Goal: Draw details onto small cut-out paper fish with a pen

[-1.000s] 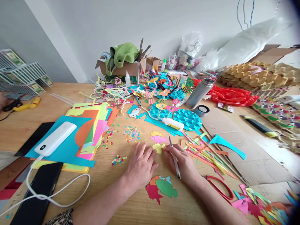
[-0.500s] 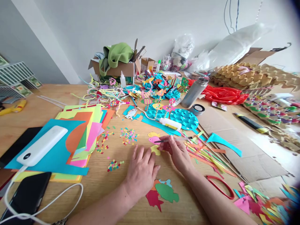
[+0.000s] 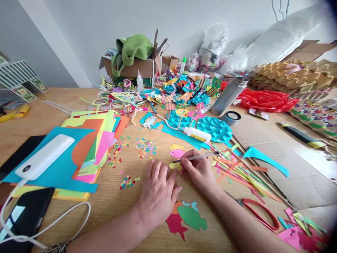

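My right hand (image 3: 200, 173) grips the pen (image 3: 203, 155), tip at the lemon fish (image 3: 173, 165), which lies crosswise, ahead-right of my flat, outstretched left hand (image 3: 158, 192).

A wooden table (image 3: 113, 200) serves as a craft workspace, spread with coloured paper (image 3: 105, 126), cut-out paper fish (image 3: 177, 153), a glue bottle (image 3: 197, 134), red-handled scissors (image 3: 245, 202) and scraps (image 3: 292, 237), while egg trays (image 3: 295, 72), filled plastic bags (image 3: 214, 42) and a crammed cardboard box (image 3: 134, 68) sit toward a plain pale wall (image 3: 184, 17).
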Motion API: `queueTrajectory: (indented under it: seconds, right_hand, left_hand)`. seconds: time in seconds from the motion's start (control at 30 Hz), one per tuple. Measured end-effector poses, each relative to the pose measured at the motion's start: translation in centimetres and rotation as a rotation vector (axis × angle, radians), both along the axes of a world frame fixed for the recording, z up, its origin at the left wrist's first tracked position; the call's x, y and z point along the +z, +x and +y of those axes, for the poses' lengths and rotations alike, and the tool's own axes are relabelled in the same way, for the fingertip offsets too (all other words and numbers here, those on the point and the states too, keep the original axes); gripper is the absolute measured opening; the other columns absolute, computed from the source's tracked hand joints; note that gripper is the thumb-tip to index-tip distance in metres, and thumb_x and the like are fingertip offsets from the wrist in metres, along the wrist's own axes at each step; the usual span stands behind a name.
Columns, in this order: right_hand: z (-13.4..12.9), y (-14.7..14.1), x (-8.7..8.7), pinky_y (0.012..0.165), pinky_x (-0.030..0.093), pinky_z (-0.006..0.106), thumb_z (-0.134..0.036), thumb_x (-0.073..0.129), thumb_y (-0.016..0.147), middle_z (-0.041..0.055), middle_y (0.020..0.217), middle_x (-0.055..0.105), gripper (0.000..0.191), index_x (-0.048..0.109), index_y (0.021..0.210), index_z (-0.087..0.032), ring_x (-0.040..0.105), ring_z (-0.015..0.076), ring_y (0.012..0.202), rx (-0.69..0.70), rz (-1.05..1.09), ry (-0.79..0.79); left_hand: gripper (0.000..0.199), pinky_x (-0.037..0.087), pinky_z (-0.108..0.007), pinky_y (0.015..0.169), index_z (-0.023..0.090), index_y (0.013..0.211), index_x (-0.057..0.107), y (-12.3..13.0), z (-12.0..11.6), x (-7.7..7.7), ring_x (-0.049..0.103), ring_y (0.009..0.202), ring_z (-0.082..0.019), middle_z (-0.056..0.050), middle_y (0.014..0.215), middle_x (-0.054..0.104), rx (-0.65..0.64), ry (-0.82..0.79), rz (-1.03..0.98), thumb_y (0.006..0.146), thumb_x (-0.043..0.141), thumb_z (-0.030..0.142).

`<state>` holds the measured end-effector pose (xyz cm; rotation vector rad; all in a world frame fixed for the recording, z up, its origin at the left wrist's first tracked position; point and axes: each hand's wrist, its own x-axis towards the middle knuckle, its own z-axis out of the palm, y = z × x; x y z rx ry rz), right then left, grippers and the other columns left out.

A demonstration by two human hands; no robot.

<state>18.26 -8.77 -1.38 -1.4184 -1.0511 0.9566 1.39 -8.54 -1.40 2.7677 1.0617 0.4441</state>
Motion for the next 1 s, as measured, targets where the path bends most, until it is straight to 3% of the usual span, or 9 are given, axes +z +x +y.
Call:
queueTrajectory:
  seconds: [0.13,0.3,0.7,1.0]
  right_hand:
    - [-0.1,0.0,-0.9,0.037,0.037,0.024,-0.042,0.062,0.086,-0.0035,0.056,0.052,0.025,0.051,0.074,-0.022,0.047,0.0112,0.04,-0.016,-0.151,-0.022]
    - [0.0,0.2,-1.7,0.036,0.034,0.024,-0.042,0.058,0.089,-0.0031,0.054,0.051,0.026,0.05,0.074,-0.023,0.044,0.0113,0.039,-0.04,-0.207,-0.027]
    - [0.1,0.5,-2.2,0.038,0.033,0.023,-0.041,0.058,0.091,-0.0046,0.052,0.053,0.025,0.049,0.076,-0.023,0.047,0.0113,0.038,0.0,-0.116,-0.05]
    - [0.0,0.4,-2.1,0.037,0.032,0.022,-0.043,0.059,0.09,-0.005,0.052,0.053,0.027,0.049,0.076,-0.023,0.045,0.0103,0.037,0.011,-0.072,-0.05]
  left_hand:
    - [0.041,0.03,-0.058,0.111,0.02,0.129,0.057,0.0,-0.1,0.0,0.041,0.123,-0.033,-0.012,0.119,0.053,0.013,0.001,-0.01,0.092,0.054,0.039]
    - [0.04,0.029,-0.059,0.112,0.02,0.128,0.057,0.0,-0.1,0.0,0.039,0.126,-0.034,-0.011,0.123,0.053,0.012,0.011,0.011,0.094,0.051,0.039]
    - [0.043,0.023,-0.057,0.115,0.02,0.133,0.053,0.0,-0.2,0.5,0.038,0.127,-0.032,-0.008,0.122,0.055,0.011,-0.046,0.085,0.097,0.045,0.041]
    - [0.044,0.024,-0.056,0.115,0.021,0.134,0.054,0.0,-0.2,0.2,0.035,0.131,-0.032,-0.012,0.127,0.05,0.035,-0.027,0.08,0.096,0.047,0.042]
